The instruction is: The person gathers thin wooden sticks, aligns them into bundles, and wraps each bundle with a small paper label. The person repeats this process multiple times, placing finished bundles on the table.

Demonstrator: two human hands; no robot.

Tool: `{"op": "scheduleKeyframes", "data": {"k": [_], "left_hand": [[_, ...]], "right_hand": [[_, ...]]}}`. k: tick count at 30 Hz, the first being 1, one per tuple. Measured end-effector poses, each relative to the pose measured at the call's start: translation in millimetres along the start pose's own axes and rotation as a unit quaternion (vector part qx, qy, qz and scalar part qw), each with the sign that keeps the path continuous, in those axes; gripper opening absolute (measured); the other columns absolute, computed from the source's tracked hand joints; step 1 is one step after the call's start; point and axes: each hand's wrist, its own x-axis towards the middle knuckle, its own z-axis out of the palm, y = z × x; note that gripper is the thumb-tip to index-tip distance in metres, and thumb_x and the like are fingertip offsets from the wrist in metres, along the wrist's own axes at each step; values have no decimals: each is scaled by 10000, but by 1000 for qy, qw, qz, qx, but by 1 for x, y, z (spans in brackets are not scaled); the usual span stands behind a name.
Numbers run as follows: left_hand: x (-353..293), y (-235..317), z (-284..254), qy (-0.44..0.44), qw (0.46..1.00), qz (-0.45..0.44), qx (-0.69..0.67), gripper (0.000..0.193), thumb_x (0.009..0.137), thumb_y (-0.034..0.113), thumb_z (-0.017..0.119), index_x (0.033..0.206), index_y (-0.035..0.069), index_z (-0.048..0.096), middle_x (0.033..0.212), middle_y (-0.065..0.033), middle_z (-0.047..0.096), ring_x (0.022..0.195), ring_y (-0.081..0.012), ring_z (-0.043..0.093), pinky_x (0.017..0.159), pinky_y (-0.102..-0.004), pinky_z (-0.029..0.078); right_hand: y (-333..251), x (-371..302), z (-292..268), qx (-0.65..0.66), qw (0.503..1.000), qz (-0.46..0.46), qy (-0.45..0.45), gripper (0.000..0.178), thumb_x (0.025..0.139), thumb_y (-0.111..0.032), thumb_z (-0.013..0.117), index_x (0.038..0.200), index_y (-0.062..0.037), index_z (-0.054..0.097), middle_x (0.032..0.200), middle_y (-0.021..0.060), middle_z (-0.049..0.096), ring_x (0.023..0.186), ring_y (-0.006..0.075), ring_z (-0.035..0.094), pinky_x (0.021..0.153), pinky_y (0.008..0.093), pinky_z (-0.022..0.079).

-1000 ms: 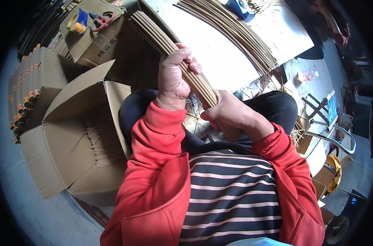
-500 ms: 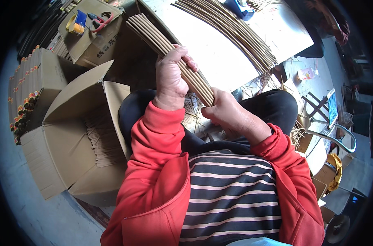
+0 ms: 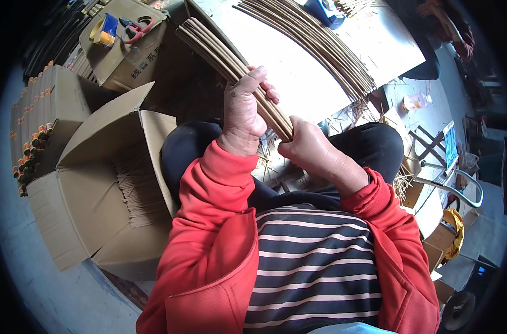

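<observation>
A bundle of long thin brown sticks [image 3: 211, 47] runs slantwise across the space above my lap, its far end up to the left. My left hand [image 3: 246, 108] wraps around the middle of the bundle, thumb on top and fingertips showing on the far side. At its lower right end my right hand [image 3: 312, 146] grips the same sticks, with the end tips partly hidden in the fist. Beyond, a spread row of similar sticks [image 3: 314, 47] lies on the white tabletop [image 3: 298, 83].
An open cardboard box [image 3: 92, 195] with sticks inside stands at my left. Behind it are stacked banded bundles [image 3: 33, 128] and red-handled scissors [image 3: 137, 29] on a carton. A blue tape dispenser [image 3: 327, 13] sits on the table; a bottle [image 3: 416, 101] and folding stool [image 3: 445, 150] are at right.
My left hand has shifted slightly right along with the bundle, and its wrist has turned a little. The right hand has barely moved and still grips the lower end.
</observation>
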Motion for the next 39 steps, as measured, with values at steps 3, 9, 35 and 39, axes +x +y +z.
{"op": "scheduleKeyframes", "data": {"k": [3,9,35,39], "left_hand": [[0,2,3,-12,1000,3,-6,166,781,94,657,827,124,501,618,-14,483,524,-133,494,520,-273,450],[-4,20,7,9,999,51,9,162,803,133,659,736,123,512,592,13,490,513,-120,475,508,-266,414],[2,74,-16,89,986,136,-34,389,755,437,719,748,135,473,587,8,465,502,-129,460,504,-270,403],[0,91,-17,100,982,145,-63,314,826,341,672,701,115,494,592,-5,486,514,-131,461,501,-271,399]], "right_hand": [[-2,2,-1,10,1000,6,-11,263,713,-75,618,920,37,502,667,131,582,597,204,589,548,324,472],[-9,-6,-7,24,995,-96,30,507,716,-346,750,983,9,507,808,186,591,740,297,601,671,364,479],[26,-76,-61,-134,972,-173,82,126,812,-113,637,806,-7,568,737,116,533,684,265,542,614,339,439],[46,-89,-62,-120,980,-109,117,117,812,-100,631,806,-5,564,732,106,524,669,232,526,604,316,425]]}}
